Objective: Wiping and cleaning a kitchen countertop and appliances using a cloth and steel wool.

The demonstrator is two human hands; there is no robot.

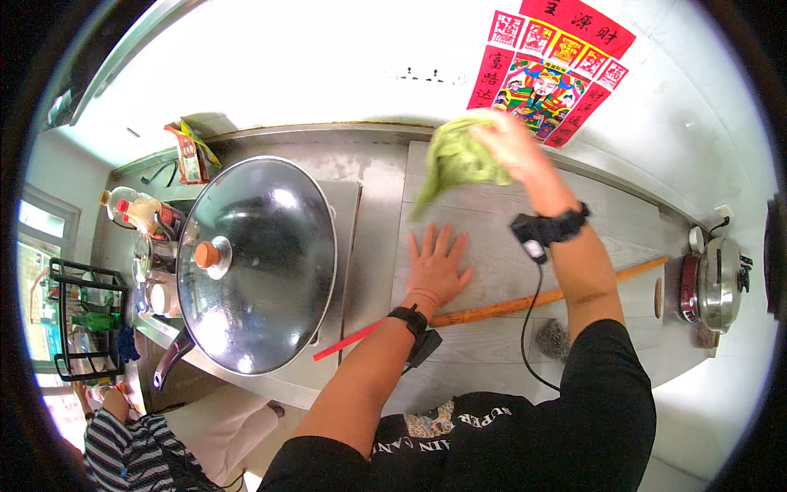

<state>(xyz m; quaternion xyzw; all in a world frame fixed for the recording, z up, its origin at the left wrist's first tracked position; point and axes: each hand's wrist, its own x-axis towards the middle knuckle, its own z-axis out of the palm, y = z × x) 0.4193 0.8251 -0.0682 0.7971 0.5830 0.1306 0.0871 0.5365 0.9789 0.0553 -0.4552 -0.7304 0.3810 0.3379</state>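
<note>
My left hand [435, 267] lies palm down on the grey wood-grained countertop [492, 224], fingers spread, with nothing in it. Farther off, near the wall, my right hand [507, 144] grips a crumpled light-green cloth [458, 157]. A corner of the cloth hangs down, blurred; whether it touches the counter I cannot tell. A long wooden stick [501, 310] with a red end [347, 341] lies slantwise across the counter and passes beneath my left forearm. Close to my right elbow sits a steel-wool scrubber [552, 338].
A large wok with a glass lid [264, 264] stands on the left, its handle [172, 357] jutting towards the front. Bottles and jars [150, 221] crowd behind it. At the far right is a lidded metal pot [722, 283]. Another person's striped sleeve [132, 446] shows at lower left.
</note>
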